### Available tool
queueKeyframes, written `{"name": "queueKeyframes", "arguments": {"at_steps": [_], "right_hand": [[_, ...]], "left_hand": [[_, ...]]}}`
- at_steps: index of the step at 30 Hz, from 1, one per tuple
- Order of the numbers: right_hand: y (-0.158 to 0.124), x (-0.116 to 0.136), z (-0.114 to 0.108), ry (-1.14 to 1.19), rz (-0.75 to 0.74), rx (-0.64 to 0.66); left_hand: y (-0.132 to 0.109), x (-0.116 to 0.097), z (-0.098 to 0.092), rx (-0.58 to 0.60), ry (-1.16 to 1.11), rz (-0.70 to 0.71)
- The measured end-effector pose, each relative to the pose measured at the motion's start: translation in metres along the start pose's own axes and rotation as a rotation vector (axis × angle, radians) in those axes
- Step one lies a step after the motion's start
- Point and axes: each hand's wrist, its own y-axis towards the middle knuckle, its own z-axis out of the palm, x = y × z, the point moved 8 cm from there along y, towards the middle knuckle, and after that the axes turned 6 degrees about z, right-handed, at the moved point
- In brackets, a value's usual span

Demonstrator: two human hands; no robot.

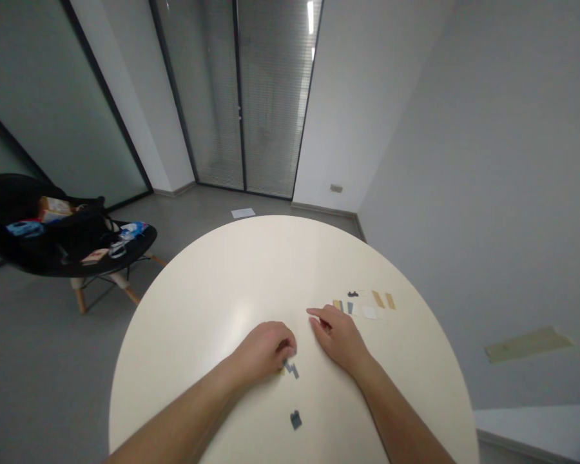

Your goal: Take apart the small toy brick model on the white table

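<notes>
My left hand (265,349) rests low over the table with its fingers curled and pressed together. What they pinch, if anything, is hidden. Right by its fingertips lies a grey zigzag-shaped piece (291,369), and a bit of yellow shows beside it under the hand. My right hand (339,334) has its index finger stretched out to the left and the thumb apart from it, with nothing visible between them. Nearer to me, between the forearms, is a small dark grey piece (296,420) with a notched edge.
Beyond my right hand lie several small flat pieces: a dark one (352,294), a blue-grey one (350,308), a white one (368,312) and tan strips (377,299). The round cream table (270,258) has a black chair (140,241) with belongings to its left and a wall at right.
</notes>
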Motion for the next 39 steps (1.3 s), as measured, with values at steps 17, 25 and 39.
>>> {"name": "queueKeyframes", "arguments": {"at_steps": [17,25,39], "right_hand": [[-0.006,0.034,0.006,0.175,-0.12,0.075],[-0.006,0.038,0.001,0.209,-0.134,0.032],[-0.006,0.039,0.005,0.159,-0.108,0.096]], "left_hand": [[0.001,0.026,0.005,-0.287,-0.821,-0.165],[-0.002,0.025,0.008,-0.283,-0.795,-0.191],[0.0,0.023,0.011,-0.283,-0.854,-0.18]]}}
